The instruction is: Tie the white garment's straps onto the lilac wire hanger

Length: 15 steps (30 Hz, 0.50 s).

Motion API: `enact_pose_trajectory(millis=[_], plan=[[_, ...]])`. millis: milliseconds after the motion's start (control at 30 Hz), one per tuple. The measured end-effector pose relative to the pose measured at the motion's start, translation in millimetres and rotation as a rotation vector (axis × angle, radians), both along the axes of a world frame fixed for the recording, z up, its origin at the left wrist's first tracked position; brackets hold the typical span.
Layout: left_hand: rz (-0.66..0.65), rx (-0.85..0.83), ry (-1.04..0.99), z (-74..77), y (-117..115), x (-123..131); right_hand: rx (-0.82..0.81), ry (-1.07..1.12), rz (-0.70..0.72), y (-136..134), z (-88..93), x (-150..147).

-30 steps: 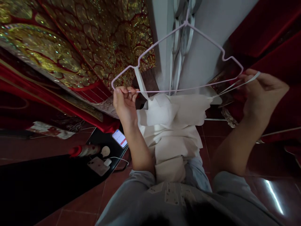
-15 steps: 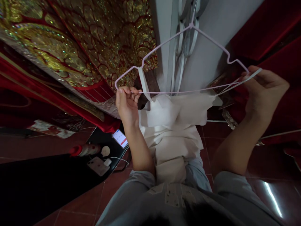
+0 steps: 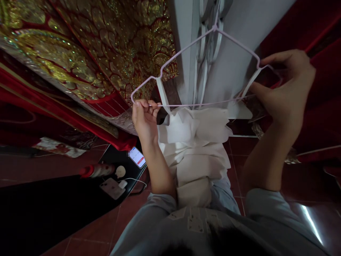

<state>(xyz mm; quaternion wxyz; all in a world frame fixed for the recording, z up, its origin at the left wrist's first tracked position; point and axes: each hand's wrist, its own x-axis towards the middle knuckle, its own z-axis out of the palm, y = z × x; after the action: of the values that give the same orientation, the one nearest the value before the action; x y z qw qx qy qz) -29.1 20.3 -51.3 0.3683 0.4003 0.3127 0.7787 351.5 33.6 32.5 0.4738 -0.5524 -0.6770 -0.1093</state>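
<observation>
A pale pink wire hanger [image 3: 186, 46] hangs from a hook above on the white wall. A white strappy garment [image 3: 198, 142] dangles from it. Its left strap [image 3: 162, 93] sits in the hanger's left notch. My left hand [image 3: 144, 119] is closed on the hanger's bottom bar near the left end. My right hand [image 3: 286, 90] pinches the right strap [image 3: 250, 83] at the hanger's right shoulder notch, fingers curled round it.
A red and gold sequinned garment [image 3: 87, 53] hangs at upper left, and red cloth [image 3: 319, 71] at right. On the dark mat [image 3: 39, 209] at lower left lie two phones [image 3: 137, 156], a charger and a red-capped bottle [image 3: 97, 171]. The floor is red tile.
My right hand rose and moved left, carrying the right strap up from beyond the hanger's end to the right shoulder notch. The left hand stayed on the bar.
</observation>
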Motion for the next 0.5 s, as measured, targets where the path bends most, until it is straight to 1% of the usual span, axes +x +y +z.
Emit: enact_pose_trajectory(millis=[33,100,133,167,200,267,300,333,367,433,467,500], plan=[[0.004,0.001,0.013,-0.6,0.3,-0.6,0.104,0.003,0.008,-3.6,-4.0,-1.5],[0.006,0.007,0.031,-1.3,0.3,-1.6,0.3,0.099,0.076,-16.1,-11.6,-13.5],[0.004,0.011,0.034,-1.6,0.1,-1.9,0.329,0.172,0.126,-24.5,-15.5,-23.2],[0.004,0.017,0.033,-1.8,-0.2,-1.9,0.278,0.261,0.173,-33.5,-19.7,-34.4],[0.007,0.021,0.029,-2.1,-0.5,-1.5,0.121,0.339,0.228,-42.5,-24.3,-46.1],[0.021,0.021,0.023,-2.7,-1.2,0.5,-0.27,0.37,0.346,-57.8,-35.2,-67.4],[0.029,0.015,0.019,-3.1,-1.5,2.2,-0.426,0.378,0.395,-63.3,-41.4,-75.6],[0.038,0.009,0.012,-3.6,-1.6,4.2,-0.528,0.393,0.43,-67.1,-47.7,-81.9],[0.049,0.004,-0.001,-4.3,-1.8,6.4,-0.576,0.424,0.452,-69.5,-53.8,-86.1],[0.102,0.01,-0.043,-5.8,-2.6,10.2,-0.575,0.502,0.465,-71.3,-64.2,-89.7],[0.171,0.031,-0.066,-6.3,-3.7,11.5,-0.561,0.531,0.472,-71.3,-67.9,-89.9],[0.269,0.066,-0.082,-6.3,-5.5,12.0,-0.55,0.551,0.482,-71.1,-70.7,-89.7]])
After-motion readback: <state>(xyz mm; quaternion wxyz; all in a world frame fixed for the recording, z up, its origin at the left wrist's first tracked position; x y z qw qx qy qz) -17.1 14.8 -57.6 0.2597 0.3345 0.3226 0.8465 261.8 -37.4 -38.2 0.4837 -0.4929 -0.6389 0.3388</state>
